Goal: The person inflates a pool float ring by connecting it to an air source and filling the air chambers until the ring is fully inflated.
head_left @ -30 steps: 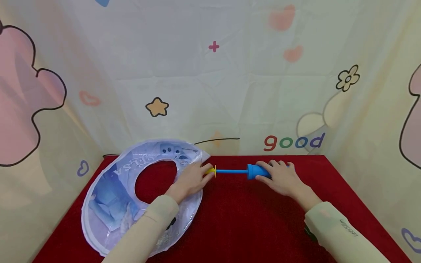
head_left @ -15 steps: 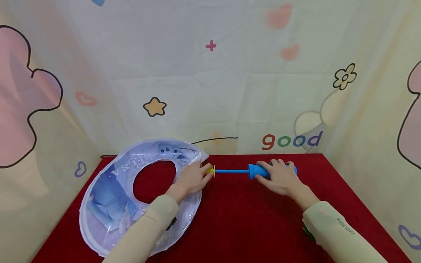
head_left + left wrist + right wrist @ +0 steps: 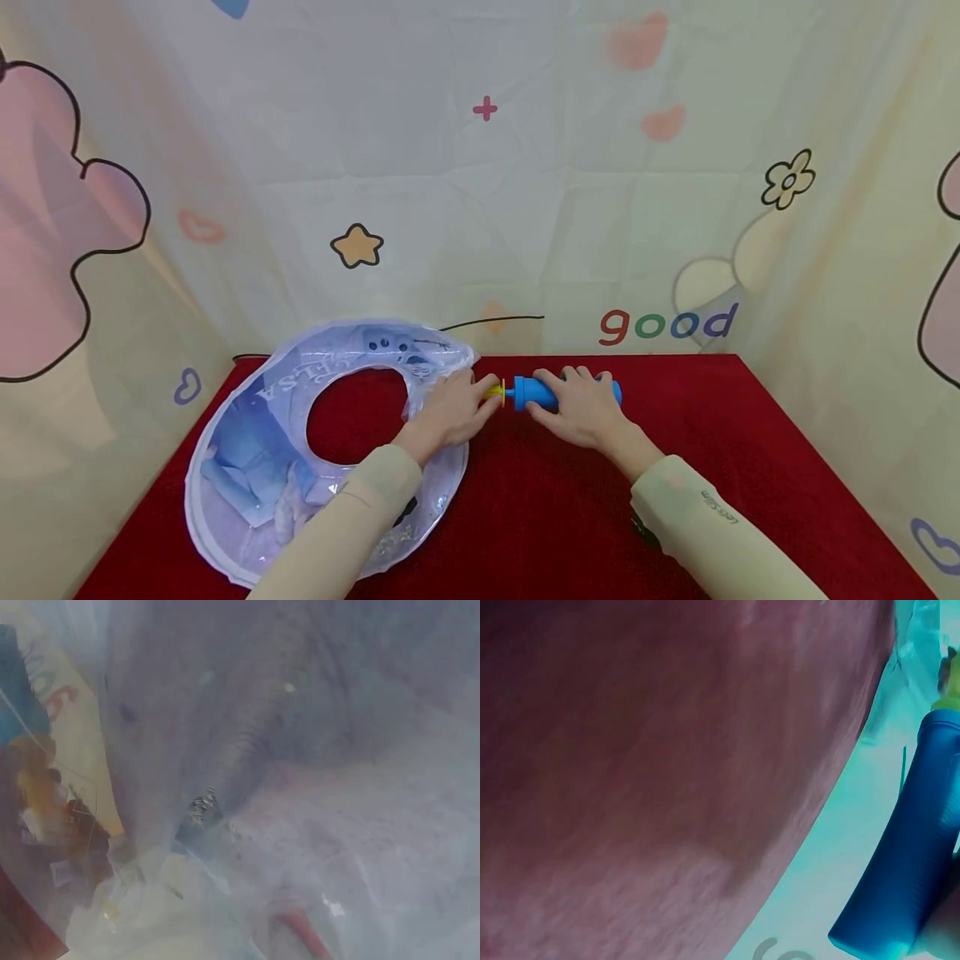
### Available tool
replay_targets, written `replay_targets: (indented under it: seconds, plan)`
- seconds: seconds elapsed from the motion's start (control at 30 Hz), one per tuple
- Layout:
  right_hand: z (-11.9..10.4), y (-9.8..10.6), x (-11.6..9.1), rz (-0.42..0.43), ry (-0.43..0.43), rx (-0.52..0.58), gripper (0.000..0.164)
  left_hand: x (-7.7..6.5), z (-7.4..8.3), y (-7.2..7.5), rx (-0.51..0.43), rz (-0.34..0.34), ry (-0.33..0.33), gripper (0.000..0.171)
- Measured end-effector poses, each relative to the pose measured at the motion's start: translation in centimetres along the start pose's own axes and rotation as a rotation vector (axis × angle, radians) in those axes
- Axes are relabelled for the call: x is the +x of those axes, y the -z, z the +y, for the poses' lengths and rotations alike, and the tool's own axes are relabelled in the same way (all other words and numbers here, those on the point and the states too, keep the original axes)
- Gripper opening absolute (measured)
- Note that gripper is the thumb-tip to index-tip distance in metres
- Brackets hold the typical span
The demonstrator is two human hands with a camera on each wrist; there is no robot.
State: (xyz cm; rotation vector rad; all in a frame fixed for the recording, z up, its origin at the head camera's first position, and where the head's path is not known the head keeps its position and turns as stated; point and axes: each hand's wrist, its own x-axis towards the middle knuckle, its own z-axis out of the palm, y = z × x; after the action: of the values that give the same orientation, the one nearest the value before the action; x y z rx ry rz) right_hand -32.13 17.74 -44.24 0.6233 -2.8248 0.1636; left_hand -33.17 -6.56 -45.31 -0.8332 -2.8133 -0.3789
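Observation:
A partly puffed, pale purple-blue swim ring [image 3: 251, 462] lies on the left, its right part under my left hand [image 3: 453, 410]. That hand pinches the yellow end piece [image 3: 495, 390] of a blue hand pump at the ring's right edge. My right hand [image 3: 581, 410] grips the pump's blue barrel [image 3: 531, 392], fingers over the top. Only a short bit of blue rod shows between barrel and yellow piece. In the right wrist view the barrel [image 3: 907, 847] slants up to the yellow part. Clear, hazy ring plastic [image 3: 360, 847] fills most of the left wrist view.
Beneath everything is a red cloth-covered table [image 3: 540, 508]. A small dark green thing [image 3: 645, 532] lies partly hidden by the right sleeve. A printed curtain [image 3: 487, 208] closes off the back and both sides.
My right hand has moved left with the pump barrel, so the long exposed rod has nearly slid in. The left hand keeps its pinch and has shifted slightly right.

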Motion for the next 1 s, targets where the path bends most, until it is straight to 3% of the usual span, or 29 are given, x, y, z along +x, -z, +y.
replay_targets:
  seconds: [0.3,0.53,0.67,1.0]
  plan:
    - [0.0,-0.5,0.0,-0.049,0.011,-0.02,0.068,-0.2,-0.3,-0.3,-0.042,0.027,-0.001,0.033]
    - [2.9,0.4,-0.9,-0.065,0.016,-0.009,0.066,-0.1,-0.9,0.4,-0.038,0.066,-0.024,0.026]
    - [4.8,0.7,-1.8,-0.076,0.02,-0.018,0.064,-0.2,-1.2,0.5,-0.036,0.051,-0.023,0.024]
    - [8.3,2.0,-3.5,-0.029,0.015,-0.027,0.062,-0.4,-2.0,0.7,-0.07,0.058,-0.001,0.023]
